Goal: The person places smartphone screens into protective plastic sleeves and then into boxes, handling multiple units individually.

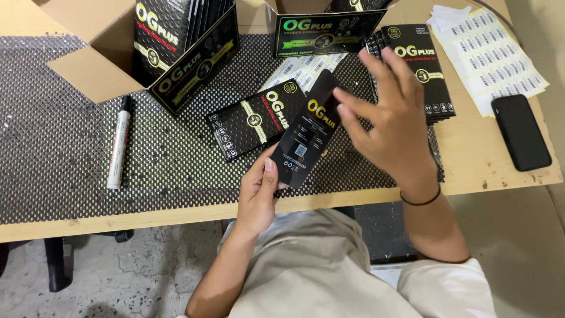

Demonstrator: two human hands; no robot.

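Observation:
My left hand (260,194) grips the lower end of a slim black packet (309,132) with yellow lettering, held tilted above the table's front edge. My right hand (388,118) hovers at the packet's upper right, fingers spread, fingertips touching or nearly touching its top edge. A black band circles my right wrist. Another flat black packet (250,121) lies on the mat just left of the held one. A stack of the same packets (421,65) rests behind my right hand.
A black mesh mat (59,147) covers the wooden table (488,159). An open cardboard box (106,53) with black packets sits at back left, another box (323,29) at back centre. A white marker (119,141), sticker sheets (488,56) and a black phone (521,132) lie around.

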